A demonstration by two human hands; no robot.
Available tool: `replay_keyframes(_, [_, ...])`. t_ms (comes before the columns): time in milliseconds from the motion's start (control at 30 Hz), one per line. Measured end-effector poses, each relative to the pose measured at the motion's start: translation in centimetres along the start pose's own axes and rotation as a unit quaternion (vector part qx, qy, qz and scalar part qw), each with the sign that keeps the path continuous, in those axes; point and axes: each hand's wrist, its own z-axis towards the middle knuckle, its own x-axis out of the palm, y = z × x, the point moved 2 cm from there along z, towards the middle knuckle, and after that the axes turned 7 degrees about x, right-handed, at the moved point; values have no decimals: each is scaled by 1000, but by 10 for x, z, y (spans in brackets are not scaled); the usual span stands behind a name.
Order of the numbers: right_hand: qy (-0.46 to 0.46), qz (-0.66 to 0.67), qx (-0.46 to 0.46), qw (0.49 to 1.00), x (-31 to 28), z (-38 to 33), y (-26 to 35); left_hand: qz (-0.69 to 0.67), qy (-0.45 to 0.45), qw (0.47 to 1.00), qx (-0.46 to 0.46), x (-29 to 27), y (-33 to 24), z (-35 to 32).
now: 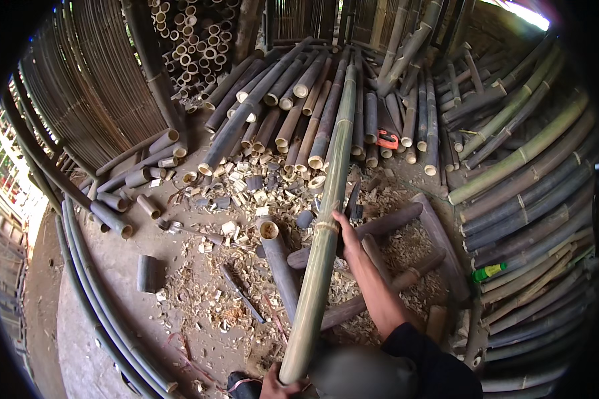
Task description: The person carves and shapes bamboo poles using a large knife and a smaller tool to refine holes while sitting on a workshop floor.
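Note:
A long green bamboo pole (333, 193) slants from the lower middle up toward the stacked bamboo at the back. My right hand (345, 236) is closed against its right side at a pale node ring, with some fingers hidden behind the pole. Down at the near end, my left hand (276, 384) grips the pole, partly cut off by the lower edge. Beneath the pole, a grey bamboo post (279, 266) with an open end leans up from the floor. A dark knife (243, 292) lies among wood chips to the left.
Stacked bamboo poles (306, 86) fill the back; more poles (526, 213) lie along the right. An orange-handled tool (387, 139) rests among them. A bamboo frame (439, 246) stands right of my forearm, near a green bottle (489, 272). Long curved-looking poles (106, 299) lie left.

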Motion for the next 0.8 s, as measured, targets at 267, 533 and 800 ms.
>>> replay_keyframes(267, [-224,-41,-15,974,-41,52,24,-170,51,978,111,-3,-5,63])
replay_keyframes(533, [-95,97,20,991,-84,-49,-10,162,-192,897,364,40,-141,192])
replay_keyframes(800, [-217,167,14,962,-104,-95,-51,270,-94,880,380,63,-199,256])
